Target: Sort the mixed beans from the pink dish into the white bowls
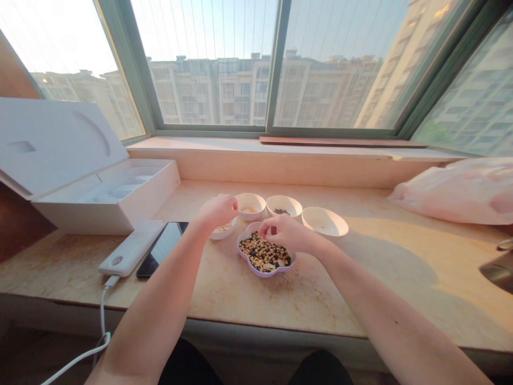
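Note:
A lilac flower-shaped bowl (262, 274) holds a mix of tan and black beans (262, 251) with a few larger pale pieces. My right hand (286, 231) is over its far right part, thumb and fingers pinched together; what they hold is too small to make out. My left hand (219, 209) hovers above a small white bowl (224, 234) of pale pieces, fingertips closed by the rim of a second white bowl (251, 215) with yellowish bits. Behind the lilac bowl, a third white bowl (295, 203) contains dark beans. To its right, a fourth white bowl (326, 218) has a tiny speck inside.
At left lie a phone (162, 248) and a white power bank (130, 251) with a cable (103, 307). An open white box (148, 198) stands behind them. A plastic bag (457, 190) and a dark shiny object (499, 270) are at right. Windows rise behind the counter (320, 299).

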Demonstrator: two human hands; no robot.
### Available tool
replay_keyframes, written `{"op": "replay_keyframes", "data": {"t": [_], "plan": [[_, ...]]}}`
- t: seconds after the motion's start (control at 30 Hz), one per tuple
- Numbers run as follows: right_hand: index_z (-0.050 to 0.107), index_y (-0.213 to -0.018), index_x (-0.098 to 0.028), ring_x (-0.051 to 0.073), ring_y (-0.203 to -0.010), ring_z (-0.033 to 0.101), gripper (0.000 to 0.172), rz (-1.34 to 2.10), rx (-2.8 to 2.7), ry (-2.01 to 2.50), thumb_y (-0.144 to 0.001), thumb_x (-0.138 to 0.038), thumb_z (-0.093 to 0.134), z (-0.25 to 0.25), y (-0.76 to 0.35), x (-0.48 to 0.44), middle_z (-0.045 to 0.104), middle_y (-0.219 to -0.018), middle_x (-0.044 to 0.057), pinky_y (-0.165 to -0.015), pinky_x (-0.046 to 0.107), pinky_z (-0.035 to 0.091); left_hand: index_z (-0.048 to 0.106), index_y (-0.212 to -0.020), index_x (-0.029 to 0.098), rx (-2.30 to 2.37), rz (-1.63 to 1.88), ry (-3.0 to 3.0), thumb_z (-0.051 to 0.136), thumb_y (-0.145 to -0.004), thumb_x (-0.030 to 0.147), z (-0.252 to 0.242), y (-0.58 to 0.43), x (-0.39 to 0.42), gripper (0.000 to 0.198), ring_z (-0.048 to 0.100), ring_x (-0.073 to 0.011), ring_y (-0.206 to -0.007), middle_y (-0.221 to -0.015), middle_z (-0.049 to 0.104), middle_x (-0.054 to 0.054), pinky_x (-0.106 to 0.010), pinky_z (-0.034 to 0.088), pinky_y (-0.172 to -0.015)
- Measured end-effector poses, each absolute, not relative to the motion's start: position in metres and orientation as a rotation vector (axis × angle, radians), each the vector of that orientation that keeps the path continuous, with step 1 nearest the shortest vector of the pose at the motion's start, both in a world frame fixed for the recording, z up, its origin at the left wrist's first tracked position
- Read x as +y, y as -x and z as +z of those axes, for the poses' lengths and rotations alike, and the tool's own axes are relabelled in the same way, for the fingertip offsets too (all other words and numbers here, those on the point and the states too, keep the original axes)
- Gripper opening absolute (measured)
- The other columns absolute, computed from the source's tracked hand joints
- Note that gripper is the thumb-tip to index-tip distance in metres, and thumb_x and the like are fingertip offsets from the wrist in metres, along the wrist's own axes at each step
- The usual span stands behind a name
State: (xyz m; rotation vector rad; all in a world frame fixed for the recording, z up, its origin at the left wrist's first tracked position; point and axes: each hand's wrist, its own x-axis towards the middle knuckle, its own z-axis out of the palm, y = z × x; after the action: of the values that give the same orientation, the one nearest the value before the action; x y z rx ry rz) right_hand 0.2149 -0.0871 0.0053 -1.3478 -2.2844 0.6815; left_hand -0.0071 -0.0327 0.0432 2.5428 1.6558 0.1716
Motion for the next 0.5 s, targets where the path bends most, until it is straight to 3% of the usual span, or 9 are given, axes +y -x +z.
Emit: {"op": "replay_keyframes", "data": {"t": [0.13, 0.27, 0.5], "plan": [[0.063, -0.089, -0.02, 0.018, -0.081, 0.069, 0.01, 0.777, -2.133, 1.367, -0.08, -0.017, 0.068, 0.006, -0.218, -0.085, 0.076, -0.086, 0.004, -0.07, 0.028, 0.05, 0.077, -0.091, 0.018, 1.287, 0.317, -2.572, 0.06, -0.09, 0.03, 0.044, -0.004, -0.04, 0.021, 0.066, -0.0169, -0.081, -0.094, 0.077, -0.006, -0.026, 0.045, -0.069], [0.055, -0.097, -0.021, 0.019, -0.076, 0.069, 0.028, 0.973, -1.882, 1.368, -0.082, -0.034, 0.075, 0.01, -0.223, -0.082, 0.075, -0.085, 0.005, -0.065, 0.028, 0.05, 0.076, -0.096, 0.016, 0.955, 0.357, -2.563, 0.061, -0.089, 0.026, 0.035, -0.021, -0.044, 0.02, 0.064, -0.0149, -0.084, -0.096, 0.076, -0.005, -0.025, 0.047, -0.073], [0.06, -0.104, -0.02, 0.011, -0.055, 0.049, 0.043, 1.136, -1.685, 1.348, -0.075, -0.041, 0.083, 0.016, -0.23, -0.077, 0.058, -0.065, -0.005, -0.048, 0.024, 0.034, 0.074, -0.097, 0.016, 0.901, 0.449, -2.433, 0.059, -0.092, 0.025, 0.018, -0.035, -0.038, 0.019, 0.066, -0.0167, -0.089, -0.094, 0.075, -0.004, -0.028, 0.049, -0.08]]}}
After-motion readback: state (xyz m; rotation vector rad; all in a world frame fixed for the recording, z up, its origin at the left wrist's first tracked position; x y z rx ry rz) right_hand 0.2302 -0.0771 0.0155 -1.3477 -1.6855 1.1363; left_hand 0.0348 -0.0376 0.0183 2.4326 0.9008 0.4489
